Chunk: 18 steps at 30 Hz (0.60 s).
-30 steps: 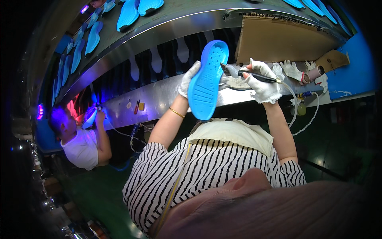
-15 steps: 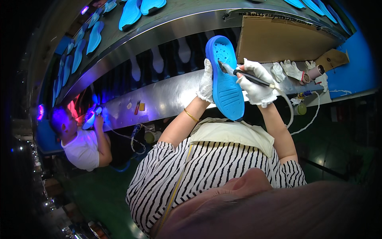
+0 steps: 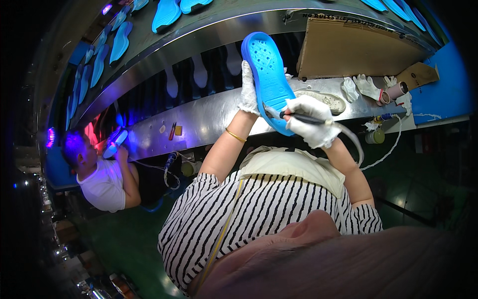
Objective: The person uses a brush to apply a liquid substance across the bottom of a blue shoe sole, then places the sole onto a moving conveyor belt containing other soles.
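A bright blue shoe sole [image 3: 270, 70], with a cluster of small holes toward its far end, is held up over the bench in my gloved left hand [image 3: 248, 92]. The fingers wrap its left edge and partly disappear behind it. My gloved right hand [image 3: 309, 112] is closed around a brush with a black handle [image 3: 312, 119] and a pale hose running off its back end. The brush tip meets the inner surface near the sole's near end. On the bench behind my right hand lies a pale shoe [image 3: 328, 101], partly covered by that hand.
Spare white gloves [image 3: 366, 88] and a thread cone [image 3: 397, 90] lie on the metal bench [image 3: 219, 115] at right, before a cardboard sheet [image 3: 358, 50]. More blue soles [image 3: 120, 42] rest on the conveyor [image 3: 214, 15]. A co-worker [image 3: 107, 182] sits at left.
The brush has moved from the holed far end down to the near end of the sole. My left hand has shifted the sole up and left, uncovering the pale shoe.
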### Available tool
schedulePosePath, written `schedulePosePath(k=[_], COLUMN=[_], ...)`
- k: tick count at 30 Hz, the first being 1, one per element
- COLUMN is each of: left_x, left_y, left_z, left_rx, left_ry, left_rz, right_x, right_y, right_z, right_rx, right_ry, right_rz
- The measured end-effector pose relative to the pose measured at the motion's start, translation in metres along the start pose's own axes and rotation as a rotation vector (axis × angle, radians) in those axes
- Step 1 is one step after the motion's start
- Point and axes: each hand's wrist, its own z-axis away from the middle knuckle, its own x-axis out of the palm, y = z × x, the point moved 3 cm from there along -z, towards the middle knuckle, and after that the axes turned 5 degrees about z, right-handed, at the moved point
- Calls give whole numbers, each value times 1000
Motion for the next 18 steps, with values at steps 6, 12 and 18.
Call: schedulePosePath(k=[6, 12, 18], left_x=[47, 59, 48], left_y=[-12, -22, -5], left_z=[22, 27, 8], left_rx=[-95, -74, 14], left_ry=[-101, -207, -246], left_rz=[315, 189, 60], right_x=[-37, -35, -12], right_y=[9, -3, 1], right_z=[-15, -17, -9], right_rx=[115, -114, 25], right_ry=[163, 204, 102], right_rz=[-157, -121, -218])
